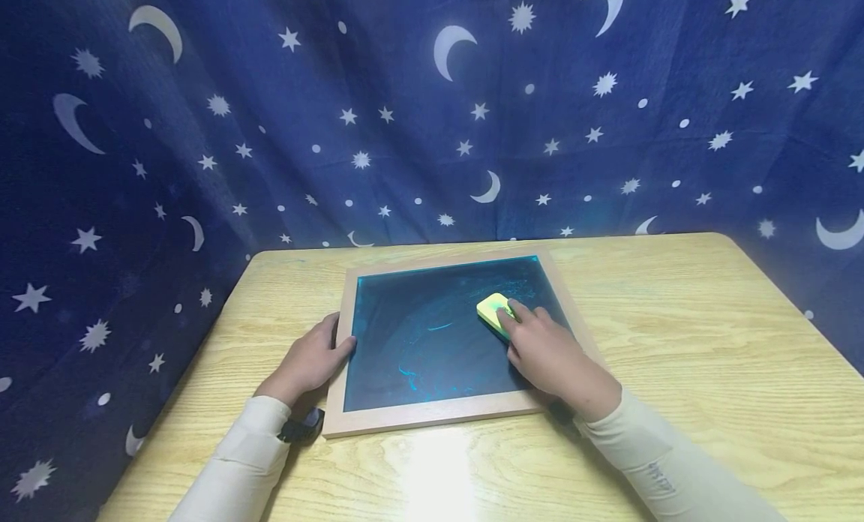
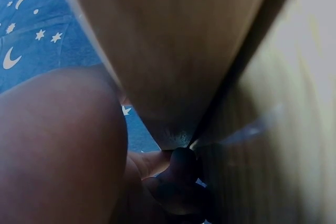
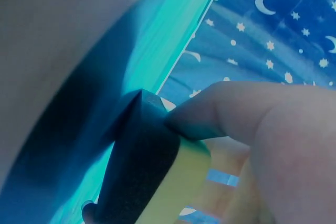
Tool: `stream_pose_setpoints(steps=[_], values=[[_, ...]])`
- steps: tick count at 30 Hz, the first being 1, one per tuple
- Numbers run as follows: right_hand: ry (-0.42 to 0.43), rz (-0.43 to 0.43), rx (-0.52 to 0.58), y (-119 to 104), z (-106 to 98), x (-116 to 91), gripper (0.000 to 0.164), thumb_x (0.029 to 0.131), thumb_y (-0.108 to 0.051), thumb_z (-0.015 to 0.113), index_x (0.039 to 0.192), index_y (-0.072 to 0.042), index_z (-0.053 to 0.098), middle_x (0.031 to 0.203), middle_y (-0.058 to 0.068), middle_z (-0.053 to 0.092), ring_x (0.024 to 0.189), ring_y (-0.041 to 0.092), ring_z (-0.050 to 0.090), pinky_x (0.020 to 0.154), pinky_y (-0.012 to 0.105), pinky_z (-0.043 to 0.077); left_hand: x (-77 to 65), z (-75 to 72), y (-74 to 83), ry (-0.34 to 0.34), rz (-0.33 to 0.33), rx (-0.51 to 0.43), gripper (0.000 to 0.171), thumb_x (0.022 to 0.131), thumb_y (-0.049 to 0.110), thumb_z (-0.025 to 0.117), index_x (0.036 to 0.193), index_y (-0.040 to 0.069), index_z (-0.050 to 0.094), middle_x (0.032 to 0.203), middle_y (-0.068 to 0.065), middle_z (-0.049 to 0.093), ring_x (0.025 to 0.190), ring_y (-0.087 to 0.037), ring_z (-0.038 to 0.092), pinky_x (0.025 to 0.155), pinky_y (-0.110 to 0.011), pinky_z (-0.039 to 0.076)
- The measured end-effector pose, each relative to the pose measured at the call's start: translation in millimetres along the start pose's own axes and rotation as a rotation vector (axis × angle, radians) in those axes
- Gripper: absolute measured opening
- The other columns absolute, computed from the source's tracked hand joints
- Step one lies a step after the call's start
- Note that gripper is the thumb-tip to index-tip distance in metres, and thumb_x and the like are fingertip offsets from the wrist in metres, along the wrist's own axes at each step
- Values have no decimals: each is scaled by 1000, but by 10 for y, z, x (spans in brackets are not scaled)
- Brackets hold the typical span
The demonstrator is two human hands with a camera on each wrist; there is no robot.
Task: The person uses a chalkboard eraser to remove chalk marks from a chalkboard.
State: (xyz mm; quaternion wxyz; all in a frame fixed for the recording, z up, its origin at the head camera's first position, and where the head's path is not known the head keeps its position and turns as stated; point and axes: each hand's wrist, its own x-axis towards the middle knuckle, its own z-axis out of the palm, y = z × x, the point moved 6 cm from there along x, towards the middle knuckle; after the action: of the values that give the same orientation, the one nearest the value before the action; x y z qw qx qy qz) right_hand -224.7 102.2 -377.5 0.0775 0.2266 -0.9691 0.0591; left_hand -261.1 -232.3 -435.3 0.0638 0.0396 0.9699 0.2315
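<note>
A small wood-framed blackboard (image 1: 432,342) lies on the table, its dark surface smeared with blue-green chalk. On its right half, my right hand (image 1: 550,353) grips a yellow board eraser (image 1: 491,306) with a dark felt underside. In the right wrist view the thumb presses the side of the eraser (image 3: 178,177), and the felt faces the board. My left hand (image 1: 312,361) holds the left edge of the frame, thumb on top. The left wrist view shows the side of the wooden frame (image 2: 168,51) close up, with fingers (image 2: 149,163) at its far end.
The board rests on a light wood-grain table (image 1: 709,342). Behind and to the left hangs a dark blue curtain (image 1: 405,79) with white moons and stars. A dark strap (image 1: 302,426) is at the left wrist.
</note>
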Motion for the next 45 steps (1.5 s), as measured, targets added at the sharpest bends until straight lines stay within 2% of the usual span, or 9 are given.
stream_pose_setpoints(steps=[3,8,19,24,31,37,45], values=[[16,0,-3,51,-17,5,47,87,-8,68,133,1,61,138,29,56,101,45,64,82,52,58,-6,-8,4,3,4,3,68,104,37,45,155,-3,26,150,-29,44,133,-46,50,107,-60,42],[7,17,0,104,-27,4,46,88,-8,66,133,1,61,139,29,56,95,43,62,79,52,56,-12,-10,-3,2,0,-1,68,104,38,46,155,-2,26,151,-28,44,134,-46,50,108,-60,42],[-5,22,8,91,-30,-4,46,89,-8,62,133,2,60,140,29,55,102,47,62,86,55,55,-18,-20,3,-2,-3,-3,68,104,38,45,156,-2,26,151,-28,44,132,-45,52,106,-60,43],[-17,12,15,49,-32,8,45,89,-8,63,133,1,60,141,29,54,103,47,62,83,54,56,-22,-20,6,-2,0,-8,68,104,38,45,155,-2,26,150,-28,45,132,-45,51,107,-60,42],[-58,18,2,-20,-17,21,46,90,-12,68,135,-2,59,143,27,53,107,47,62,72,50,60,-3,2,-6,0,10,-9,68,104,38,45,155,-1,26,151,-27,44,135,-45,48,109,-60,41],[-65,-26,-20,-139,10,41,50,89,-15,73,136,-1,58,142,27,54,110,48,62,76,51,60,8,9,-13,-1,8,-5,68,104,38,45,155,-2,26,151,-28,44,136,-46,47,109,-61,41],[-80,-55,-38,-306,48,70,52,91,-18,72,138,-2,57,145,26,52,112,47,62,74,50,61,3,7,-13,-3,4,-2,67,104,38,45,155,-1,27,150,-27,46,134,-45,50,107,-60,42]])
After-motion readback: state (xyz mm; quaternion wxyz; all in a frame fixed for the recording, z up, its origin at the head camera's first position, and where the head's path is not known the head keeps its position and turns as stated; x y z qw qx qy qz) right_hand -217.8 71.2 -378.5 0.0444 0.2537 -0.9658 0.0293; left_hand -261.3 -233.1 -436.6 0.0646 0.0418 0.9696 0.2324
